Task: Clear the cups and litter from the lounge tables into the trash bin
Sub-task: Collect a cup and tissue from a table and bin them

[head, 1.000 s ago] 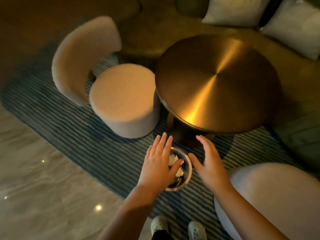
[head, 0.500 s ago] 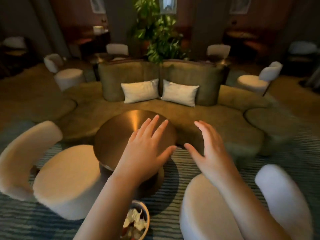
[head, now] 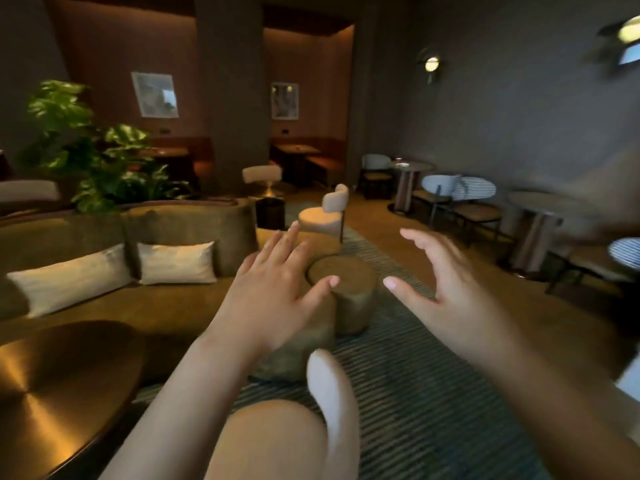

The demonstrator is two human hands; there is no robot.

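Both hands are raised in front of me and hold nothing. The left hand (head: 270, 299) has its fingers straight and spread. The right hand (head: 453, 306) is also spread, with its fingers slightly curved.

Change of state: one second ago both hands were at the rim of the small round trash bin, which stood on the striped blue-grey rug (head: 415, 393) by my feet with white litter inside. The view has since lifted and swung to the right. The bin is no longer in frame; I judge it remains on the rug below the picture edge. The round brushed-brass counter (head: 52, 393) now sits at lower left, just beside my left forearm.

Meaning for the task: I judge the drop at this counter to be done and the search for the next one begun. Two pale round counters (head: 410, 166) (head: 543, 202) stand along the right wall, well apart from me. A small item lies on the farther one, but it is too small to identify. Reaching either means walking over, then carrying finds back or moving the bin.
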